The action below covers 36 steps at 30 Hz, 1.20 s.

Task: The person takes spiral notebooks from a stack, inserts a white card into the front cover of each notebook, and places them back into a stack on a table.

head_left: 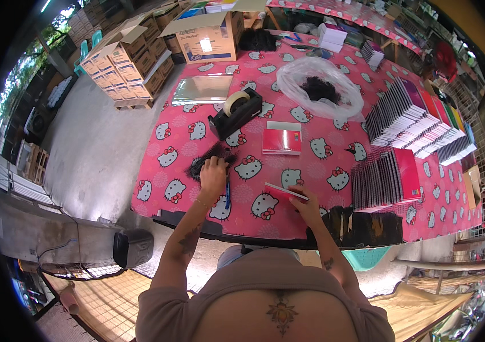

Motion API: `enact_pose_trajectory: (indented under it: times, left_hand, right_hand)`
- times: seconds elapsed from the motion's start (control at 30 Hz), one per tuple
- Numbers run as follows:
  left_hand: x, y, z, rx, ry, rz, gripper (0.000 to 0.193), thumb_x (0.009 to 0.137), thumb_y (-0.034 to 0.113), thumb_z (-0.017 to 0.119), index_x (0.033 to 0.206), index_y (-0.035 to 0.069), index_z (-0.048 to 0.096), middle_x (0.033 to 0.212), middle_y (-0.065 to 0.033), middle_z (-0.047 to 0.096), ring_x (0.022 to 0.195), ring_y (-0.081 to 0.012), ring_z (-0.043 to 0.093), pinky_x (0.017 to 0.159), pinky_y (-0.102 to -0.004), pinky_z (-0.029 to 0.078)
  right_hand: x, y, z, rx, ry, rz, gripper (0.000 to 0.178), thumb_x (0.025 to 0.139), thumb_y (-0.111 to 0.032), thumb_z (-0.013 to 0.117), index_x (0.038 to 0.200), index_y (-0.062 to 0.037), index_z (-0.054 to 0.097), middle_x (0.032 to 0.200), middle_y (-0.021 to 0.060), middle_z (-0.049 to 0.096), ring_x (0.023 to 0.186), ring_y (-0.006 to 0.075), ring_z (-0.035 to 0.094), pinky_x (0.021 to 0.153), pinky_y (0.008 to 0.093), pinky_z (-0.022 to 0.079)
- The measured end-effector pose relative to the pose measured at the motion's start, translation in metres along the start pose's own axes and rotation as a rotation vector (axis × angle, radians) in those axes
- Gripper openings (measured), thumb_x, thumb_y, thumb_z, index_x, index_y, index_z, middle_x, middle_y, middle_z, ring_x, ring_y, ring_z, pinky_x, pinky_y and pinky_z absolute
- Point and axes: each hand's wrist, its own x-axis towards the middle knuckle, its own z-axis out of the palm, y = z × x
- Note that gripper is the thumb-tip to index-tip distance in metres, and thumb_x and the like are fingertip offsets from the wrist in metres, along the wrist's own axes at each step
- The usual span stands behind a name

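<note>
The right hand [303, 196] clasps a slim red notebook [278, 190] over the pink-covered table [248, 227]; the left hand [214, 170] rests on a wiry black bundle [195, 166], its grip impossible to tell. Beyond lie a second red notebook [281, 141] and a tape dispenser [234, 119].

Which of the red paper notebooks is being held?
The thin red notebook showing its white edge, gripped in the right hand; the loose red notebook lies flat beyond it, and the stacked red notebooks sit at right.

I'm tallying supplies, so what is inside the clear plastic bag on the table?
The plastic bag holds a dark, tangled heap; its underside and anything buried beneath it are covered.
</note>
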Motion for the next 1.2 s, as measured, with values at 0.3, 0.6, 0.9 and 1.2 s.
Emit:
enact_pose_trajectory:
  times: [0.3,0.6,0.9,1.2]
  left_hand:
    - [0.002,0.002,-0.003,-0.002,-0.022,0.037,0.023,0.096,0.022,0.061,0.11,0.004,0.06,0.094,-0.015,0.07,0.098,-0.0345,0.068,0.09,-0.0493,0.052]
    - [0.012,0.013,-0.017,-0.194,0.122,0.168,0.028,0.091,0.013,0.065,0.118,0.006,0.062,0.088,-0.0113,0.065,0.086,-0.0332,0.067,0.081,-0.0459,0.054]
    - [0.003,0.1,-0.079,-0.729,-0.176,0.046,0.026,0.09,0.017,0.07,0.114,0.008,0.067,0.094,-0.0102,0.059,0.079,-0.0307,0.063,0.064,-0.0412,0.051]
    - [0.024,0.1,-0.113,-0.923,-0.169,0.025,0.02,0.092,0.013,0.067,0.109,0.004,0.07,0.089,-0.012,0.065,0.068,-0.0281,0.061,0.061,-0.0355,0.049]
  right_hand:
    - [0.002,0.014,-0.004,-0.069,-0.047,-0.066,0.031,0.088,-0.007,0.07,0.119,-0.0086,0.071,0.088,-0.0059,0.063,0.072,0.0032,0.052,0.063,0.0203,0.045]
    - [0.006,0.018,-0.007,-0.079,-0.019,0.006,0.035,0.087,-0.012,0.072,0.122,-0.0076,0.069,0.092,-0.0042,0.065,0.071,0.0042,0.055,0.057,0.0211,0.047]
    - [0.002,-0.002,0.001,0.011,-0.066,-0.023,0.032,0.089,-0.013,0.072,0.121,-0.0094,0.07,0.09,-0.0044,0.064,0.077,0.0036,0.056,0.063,0.0204,0.046]
    - [0.001,-0.033,-0.014,0.057,-0.059,-0.133,0.033,0.09,-0.008,0.07,0.122,-0.0048,0.067,0.096,-0.003,0.064,0.088,0.0067,0.057,0.078,0.0237,0.047]
